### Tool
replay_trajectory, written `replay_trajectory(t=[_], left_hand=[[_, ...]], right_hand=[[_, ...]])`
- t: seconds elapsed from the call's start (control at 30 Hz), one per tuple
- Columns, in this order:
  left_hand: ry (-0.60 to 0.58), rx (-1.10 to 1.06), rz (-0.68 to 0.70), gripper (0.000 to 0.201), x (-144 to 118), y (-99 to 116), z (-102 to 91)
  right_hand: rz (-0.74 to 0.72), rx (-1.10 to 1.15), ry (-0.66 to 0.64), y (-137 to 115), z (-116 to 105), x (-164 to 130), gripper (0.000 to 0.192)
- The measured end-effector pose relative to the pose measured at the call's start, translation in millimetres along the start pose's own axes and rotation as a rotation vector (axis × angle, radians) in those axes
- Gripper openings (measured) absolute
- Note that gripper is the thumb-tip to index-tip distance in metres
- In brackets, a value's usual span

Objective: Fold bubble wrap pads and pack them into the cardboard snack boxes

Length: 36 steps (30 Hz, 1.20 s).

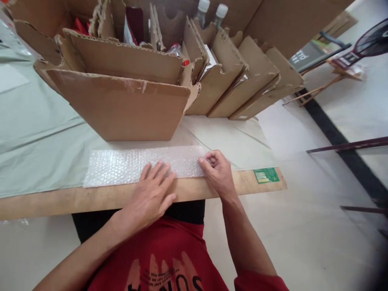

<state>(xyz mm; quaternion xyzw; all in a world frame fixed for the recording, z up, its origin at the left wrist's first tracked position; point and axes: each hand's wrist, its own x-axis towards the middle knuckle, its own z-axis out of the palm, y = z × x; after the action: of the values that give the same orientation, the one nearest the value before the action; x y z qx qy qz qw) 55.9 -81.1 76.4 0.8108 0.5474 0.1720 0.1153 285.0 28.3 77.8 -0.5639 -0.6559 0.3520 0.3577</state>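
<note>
A long strip of clear bubble wrap [115, 163] lies flat along the front edge of the table. My left hand [154, 190] rests on its lower edge, palm down with the fingers stretched out. At the strip's right end, my right hand [216, 167] has its thumb and curled fingers closed on the bubble wrap. The right part of the strip looks smoother and more see-through than the left. Whatever lies under my left palm is hidden.
Beyond the strip stands a cardboard box [133, 107] with dividers, beside several slanted cardboard holders [257, 72]. Two white-capped bottles [221, 12] stick up behind. A green label [266, 175] is on the wooden table edge [194, 190]. A fan [374, 38] stands at far right.
</note>
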Motion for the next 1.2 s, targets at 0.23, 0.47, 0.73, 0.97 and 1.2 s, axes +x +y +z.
replay_trajectory(t=[0.23,0.47,0.73,0.97,1.2], left_hand=[[0.114,-0.602,-0.121,0.044,18,9,-7.0],[0.175,-1.209,-0.69,0.058,8,-28,-34.4],[0.216,-0.566,-0.759,0.064,7,-56,-48.4],[0.274,-0.059,-0.685,0.068,-7,-62,-38.8],[0.285,0.147,-0.121,0.041,-3,-52,-24.4]], right_hand=[[0.027,0.268,0.05,-46,-18,-20,0.045],[-0.185,0.394,-0.552,-81,31,-34,0.065],[-0.552,-0.227,-0.343,-58,40,-13,0.029],[-0.564,-0.544,-0.457,-43,69,-11,0.029],[-0.578,-0.553,-0.443,-33,71,-14,0.032]])
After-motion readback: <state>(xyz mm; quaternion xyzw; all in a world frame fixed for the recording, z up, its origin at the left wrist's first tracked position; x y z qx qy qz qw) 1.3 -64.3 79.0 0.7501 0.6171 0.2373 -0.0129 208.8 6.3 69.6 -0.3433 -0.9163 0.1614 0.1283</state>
